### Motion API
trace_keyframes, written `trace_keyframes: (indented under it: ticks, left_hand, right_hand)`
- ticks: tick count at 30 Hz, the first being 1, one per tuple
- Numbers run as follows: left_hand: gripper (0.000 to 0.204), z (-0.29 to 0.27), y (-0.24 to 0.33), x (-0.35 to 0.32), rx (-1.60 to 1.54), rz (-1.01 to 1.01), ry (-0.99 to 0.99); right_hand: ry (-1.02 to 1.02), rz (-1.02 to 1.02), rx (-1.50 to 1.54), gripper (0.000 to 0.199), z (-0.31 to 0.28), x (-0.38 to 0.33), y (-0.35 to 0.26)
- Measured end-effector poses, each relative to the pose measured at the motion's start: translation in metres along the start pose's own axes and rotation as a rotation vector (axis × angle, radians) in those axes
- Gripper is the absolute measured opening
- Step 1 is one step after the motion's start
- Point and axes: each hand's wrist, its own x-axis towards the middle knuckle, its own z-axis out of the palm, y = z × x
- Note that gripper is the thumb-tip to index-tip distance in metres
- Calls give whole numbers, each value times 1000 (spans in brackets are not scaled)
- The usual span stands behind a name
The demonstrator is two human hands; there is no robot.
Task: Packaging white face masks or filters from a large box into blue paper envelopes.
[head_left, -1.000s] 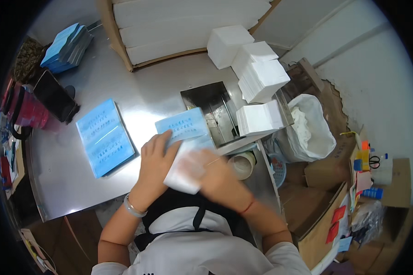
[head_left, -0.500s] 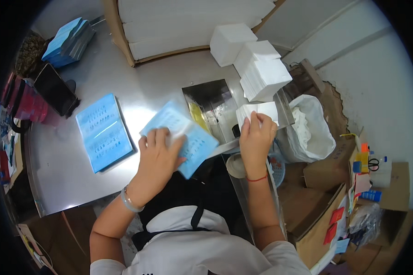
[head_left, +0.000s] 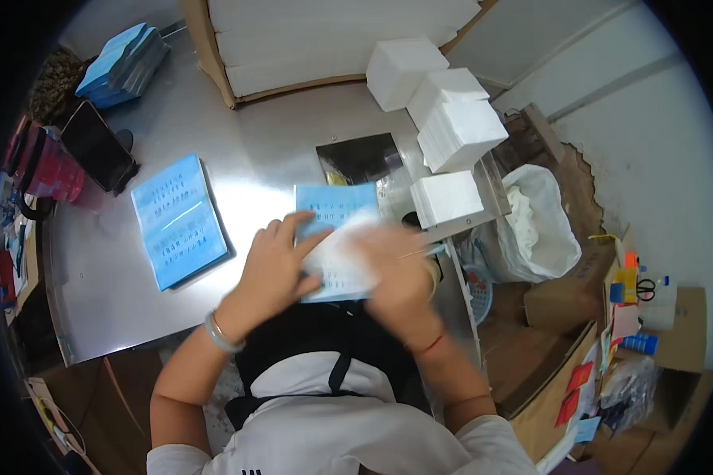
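Observation:
My left hand [head_left: 269,269] presses on the left edge of a light blue printed bag [head_left: 337,207] lying near the front edge of the steel table [head_left: 269,150]. My right hand [head_left: 396,265], blurred with motion, holds a white tissue stack [head_left: 345,253] over the bag's lower half. A small stack of white tissues [head_left: 448,198] sits just right of the bag. A pile of the same blue bags [head_left: 178,220] lies to the left.
Taller white tissue stacks [head_left: 459,131] and a cardboard box of white sheets [head_left: 333,39] stand at the back. A phone [head_left: 97,146], red cups [head_left: 51,170] and more blue packs [head_left: 123,63] are at left. A white plastic sack [head_left: 543,226] and cartons sit right.
My right hand went to the small white stack at right and has come back with tissues onto the blue bag. My left hand stayed on the bag, which has turned a little.

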Motion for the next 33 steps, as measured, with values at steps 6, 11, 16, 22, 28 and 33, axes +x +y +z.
trace_keyframes:
  ticks: [6, 11, 16, 22, 28, 33]
  left_hand:
    - [66, -4, 17, 21, -321, -143, -83]
    - [49, -19, 50, 7, -581, -8, -166]
    - [54, -58, -23, -48, 622, -282, 314]
    - [53, -53, -69, -59, -41, -521, 447]
    - [26, -67, -73, -70, 635, -414, 415]
    - [31, 12, 21, -8, 111, -86, 225]
  right_hand:
    - [-323, 113, -215, 25, 35, 18, 9]
    - [-584, 481, -343, 16, 55, 54, 52]
    - [144, 281, -305, 15, 1, 20, 36]
    - [135, 380, -412, 21, 1, 1, 62]
    - [94, 450, -218, 23, -15, -4, 70]
    - [27, 293, -232, 44, -38, 3, 91]
